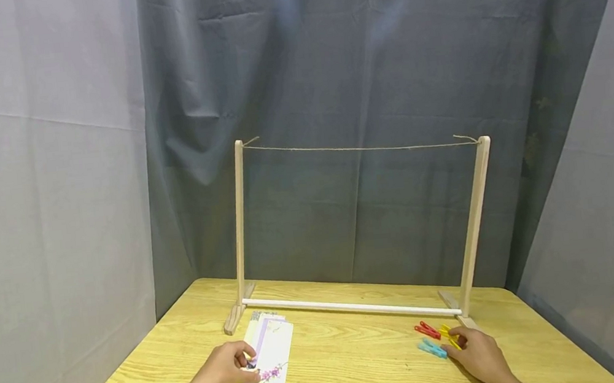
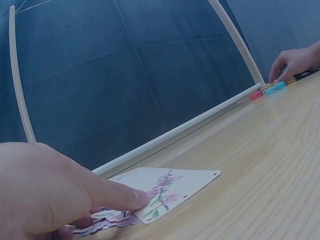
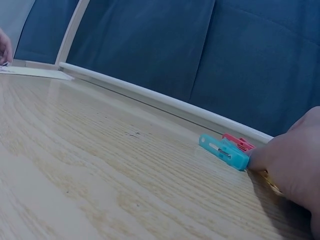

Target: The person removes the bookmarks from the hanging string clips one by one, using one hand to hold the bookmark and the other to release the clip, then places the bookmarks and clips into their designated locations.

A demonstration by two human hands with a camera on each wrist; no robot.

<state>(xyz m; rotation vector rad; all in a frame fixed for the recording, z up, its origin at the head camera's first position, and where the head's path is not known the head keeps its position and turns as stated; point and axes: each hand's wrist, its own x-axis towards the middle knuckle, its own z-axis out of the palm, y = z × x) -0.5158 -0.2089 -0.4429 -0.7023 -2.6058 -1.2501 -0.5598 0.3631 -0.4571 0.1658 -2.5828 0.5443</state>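
Note:
A white card with pink-purple blossoms [image 1: 278, 354] lies on top of a small fanned stack of printed cards [image 1: 257, 327] at the left of the table. My left hand [image 1: 224, 369] pinches the blossom card at its left edge; in the left wrist view the thumb [image 2: 127, 196] lies over its printed face. On the right, my right hand [image 1: 479, 355] pinches a yellow clothespin [image 1: 450, 338] between thumb and forefinger, close over the tabletop. Beside those fingers lie a light blue clothespin [image 1: 432, 349] and a red clothespin [image 1: 427, 330].
Behind both hands stands a wooden frame, its left post [image 1: 240, 222] and right post [image 1: 475, 224] joined by a white bar [image 1: 351, 305] low down. A thin string [image 1: 358, 148] runs between the post tops. Grey curtains [image 1: 294, 63] enclose the wooden table [image 1: 356, 359].

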